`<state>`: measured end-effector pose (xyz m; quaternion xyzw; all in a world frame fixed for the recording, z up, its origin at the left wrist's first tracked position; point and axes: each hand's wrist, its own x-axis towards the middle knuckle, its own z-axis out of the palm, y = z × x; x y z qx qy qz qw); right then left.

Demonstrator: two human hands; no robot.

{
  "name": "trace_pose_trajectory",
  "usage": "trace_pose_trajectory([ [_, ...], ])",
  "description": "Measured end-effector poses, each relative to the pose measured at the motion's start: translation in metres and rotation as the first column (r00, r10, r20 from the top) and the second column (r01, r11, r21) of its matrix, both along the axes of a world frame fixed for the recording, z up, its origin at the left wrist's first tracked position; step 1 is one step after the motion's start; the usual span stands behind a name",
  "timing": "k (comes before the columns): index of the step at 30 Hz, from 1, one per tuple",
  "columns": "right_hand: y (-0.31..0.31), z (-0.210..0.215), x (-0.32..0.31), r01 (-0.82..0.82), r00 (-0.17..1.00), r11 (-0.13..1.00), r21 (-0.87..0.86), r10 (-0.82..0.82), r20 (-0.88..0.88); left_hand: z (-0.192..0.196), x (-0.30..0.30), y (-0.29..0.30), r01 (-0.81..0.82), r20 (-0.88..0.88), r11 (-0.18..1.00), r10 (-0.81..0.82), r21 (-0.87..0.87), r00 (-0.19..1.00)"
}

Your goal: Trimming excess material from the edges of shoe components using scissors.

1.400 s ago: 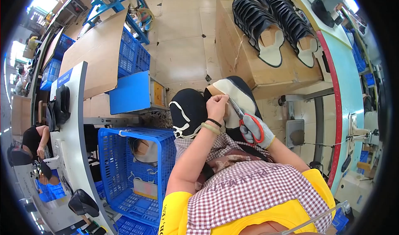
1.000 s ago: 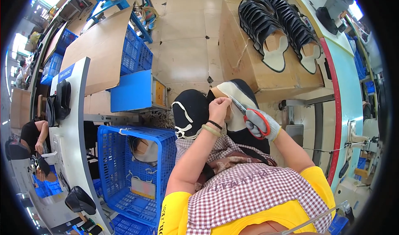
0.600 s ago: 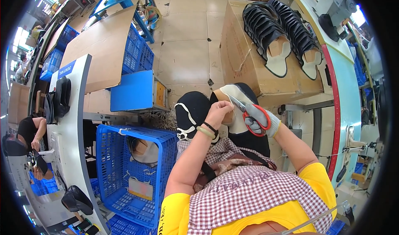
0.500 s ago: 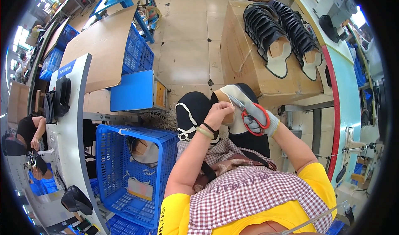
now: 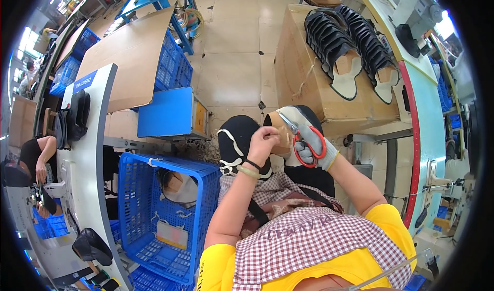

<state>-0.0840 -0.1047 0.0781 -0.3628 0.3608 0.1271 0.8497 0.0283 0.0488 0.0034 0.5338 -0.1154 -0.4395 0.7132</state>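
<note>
A shoe upper (image 5: 294, 159) with a pale lining and a tan inner piece lies across my lap, over the dark trousers. In my gloved right hand (image 5: 312, 146) is a pair of red-handled scissors (image 5: 323, 143), fingers through the loops and blades pointing up and left over the upper. My bare left hand (image 5: 262, 146) is at the left edge of the upper, fingertips pinched together; what they hold, if anything, is too small to make out. Pale trim strips (image 5: 231, 141) lie on my left knee, left of that hand.
At my left stands a blue plastic crate (image 5: 135, 208) with shoe uppers inside. A cardboard box (image 5: 293, 77) ahead right carries two rows of stacked black uppers (image 5: 329, 36). White worktables (image 5: 92, 162) flank me; scraps litter the floor. Another person's arm (image 5: 45, 155) shows far left.
My left hand has drawn slightly left and down, away from the scissor blades. The scissors and right hand have shifted a little to the left.
</note>
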Motion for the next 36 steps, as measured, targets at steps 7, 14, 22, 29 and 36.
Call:
trace_pose_trajectory([
  [7,0.009,0.006,0.000,-0.048,0.997,0.999,0.003,0.048,-0.058,-0.016,0.034,-0.036,-0.388,0.170,0.882,0.353,0.269,0.920],
  [14,0.015,0.007,-0.014,-0.070,0.997,0.990,0.121,0.067,0.027,0.011,0.000,-0.021,-0.543,-0.004,0.836,0.544,-0.072,0.839],
  [22,0.042,0.021,-0.020,-0.287,0.942,0.954,0.090,0.264,0.208,0.050,-0.051,0.028,-0.701,0.001,0.694,0.711,-0.160,0.703],
  [29,0.047,0.010,-0.056,-0.382,0.899,0.917,0.114,0.340,0.277,0.051,-0.111,0.059,-0.645,0.159,0.750,0.661,-0.143,0.733],
  [36,0.045,0.050,-0.073,-0.487,0.858,0.872,-0.055,0.489,0.157,0.075,-0.112,0.089,-0.443,0.230,0.893,0.415,0.085,0.880],
])
